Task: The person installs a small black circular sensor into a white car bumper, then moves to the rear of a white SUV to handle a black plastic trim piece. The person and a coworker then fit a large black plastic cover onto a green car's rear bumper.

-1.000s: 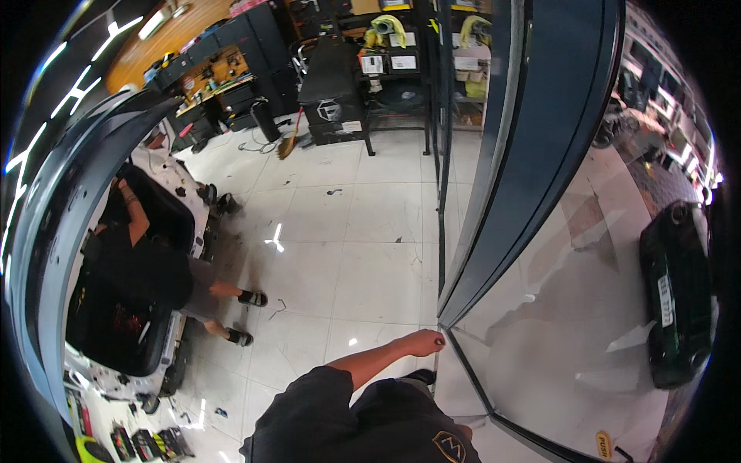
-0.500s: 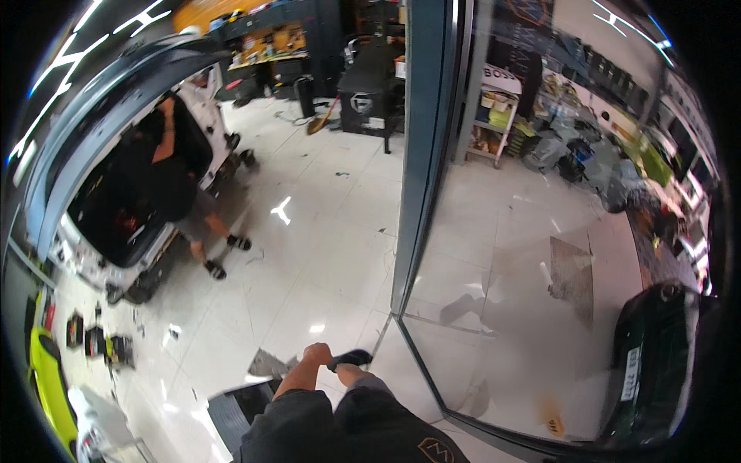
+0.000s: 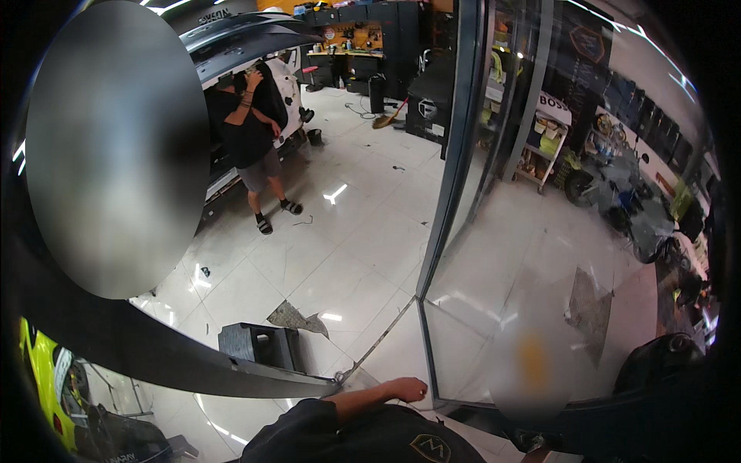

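Left hand [image 3: 407, 389] near glass panel [image 3: 509, 255], co-worker [image 3: 251, 139] beside car [image 3: 292, 96]

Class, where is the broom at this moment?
Head view, upper middle: the broom is on the floor, in front of the black bin, left of the black box.

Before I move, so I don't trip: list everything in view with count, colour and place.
Person: one, dark clothes, upper left
Stripped car: one, white, behind person
Lime car: one, lime, lower left
Dark car: one, black, lower right
Bench: one, tan, back
Bin: one, black, back
Broom: one, brown, beside bin
Chest: one, black, beside broom
Cart: one, white, upper right
Bikes: count unclear, dark, right
Stool: one, black, lower left
Patch: one, grey, beside stool
Frame: one, dark, centre right
Left hand: one, bare, by frame
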`<state>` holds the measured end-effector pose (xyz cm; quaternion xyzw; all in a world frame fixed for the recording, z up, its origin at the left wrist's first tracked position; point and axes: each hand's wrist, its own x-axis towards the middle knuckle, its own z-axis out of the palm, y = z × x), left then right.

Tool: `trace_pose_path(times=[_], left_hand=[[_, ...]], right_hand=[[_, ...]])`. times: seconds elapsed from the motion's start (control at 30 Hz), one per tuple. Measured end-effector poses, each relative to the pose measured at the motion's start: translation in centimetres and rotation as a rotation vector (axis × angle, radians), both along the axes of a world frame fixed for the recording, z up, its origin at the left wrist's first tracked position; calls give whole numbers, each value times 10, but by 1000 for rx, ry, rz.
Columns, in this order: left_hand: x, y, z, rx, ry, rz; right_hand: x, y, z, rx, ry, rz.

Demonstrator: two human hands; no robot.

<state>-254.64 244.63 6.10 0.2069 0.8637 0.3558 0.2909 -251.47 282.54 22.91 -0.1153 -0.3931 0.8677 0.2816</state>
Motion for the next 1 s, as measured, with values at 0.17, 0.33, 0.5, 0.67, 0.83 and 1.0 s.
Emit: trace_pose_path(times=[0.17,0.33,0.5,0.67,0.83,1.0], left_hand=[[43,18,34,87,55,-46],[112,2,22,204,10,47],[167,-13,26,157,-103,28],[218,-30,-39,173,113,38],[215,-29,-8,269,125,450],[197,-75,0,108,181,659]], right_hand=[[46,-36,-12,-52,59,215],[85,-84,-21,-68,95,415],[119,-139,-30,-67,61,508],[163,-235,-18,-76,-30,675],[140,-274,15,455,107,1284],[105,-339,31,1032,353,1433]])
